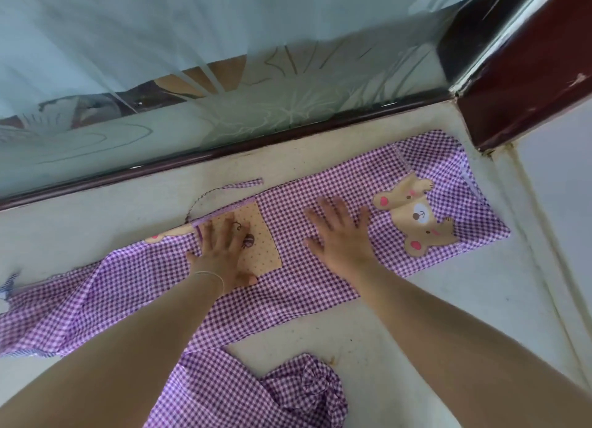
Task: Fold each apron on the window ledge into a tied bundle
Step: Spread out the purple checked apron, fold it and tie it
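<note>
A purple-and-white checked apron (304, 203) lies flattened into a long band across the pale window ledge (96, 229), running from the left edge of view up toward the right corner beside the dark red window frame (519, 107). The left hand (221, 251) rests palm down with its fingers spread straight, pressing on a tan dotted pocket (262, 235) sewn on the cloth; a thin bracelet (208, 275) circles its wrist. The right hand (342, 232) also lies flat and open on the checked fabric, fingers fanned, just to the left of a tan bear patch (416, 222) with pink ears. Neither hand grips anything; both simply press the cloth down. A narrow checked tie strap (224, 190) curls out from the band's far edge onto the bare ledge, toward the frosted patterned window glass (224, 43). Nearer the person, between the two forearms, a second heap of the same checked fabric (256, 392) sits crumpled on the ledge, touching the band's near edge; whether it is part of the same apron cannot be told
</note>
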`<action>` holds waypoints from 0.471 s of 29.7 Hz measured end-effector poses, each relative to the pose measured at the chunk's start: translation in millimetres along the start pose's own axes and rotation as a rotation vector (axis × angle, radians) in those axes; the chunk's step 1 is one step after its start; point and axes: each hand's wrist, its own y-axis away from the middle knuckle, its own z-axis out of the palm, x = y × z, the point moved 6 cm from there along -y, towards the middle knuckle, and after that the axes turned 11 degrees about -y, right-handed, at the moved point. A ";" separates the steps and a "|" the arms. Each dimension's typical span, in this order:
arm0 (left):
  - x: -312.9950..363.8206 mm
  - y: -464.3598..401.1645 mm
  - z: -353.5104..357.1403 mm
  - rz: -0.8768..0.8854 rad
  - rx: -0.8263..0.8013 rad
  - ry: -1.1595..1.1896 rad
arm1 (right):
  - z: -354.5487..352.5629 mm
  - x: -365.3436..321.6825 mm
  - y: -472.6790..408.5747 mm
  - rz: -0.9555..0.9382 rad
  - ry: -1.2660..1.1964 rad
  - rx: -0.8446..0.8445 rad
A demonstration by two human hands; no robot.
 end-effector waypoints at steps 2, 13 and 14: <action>-0.4 -1.0 0.9 -0.001 0.007 -0.002 | -16.4 63.7 0.4 0.206 -0.078 0.086; 0.6 -2.4 3.5 -0.021 0.033 0.001 | -61.2 117.9 16.9 0.403 -0.206 0.327; 1.8 -1.2 2.4 -0.023 0.038 -0.001 | -53.9 83.7 16.3 0.233 -0.202 0.297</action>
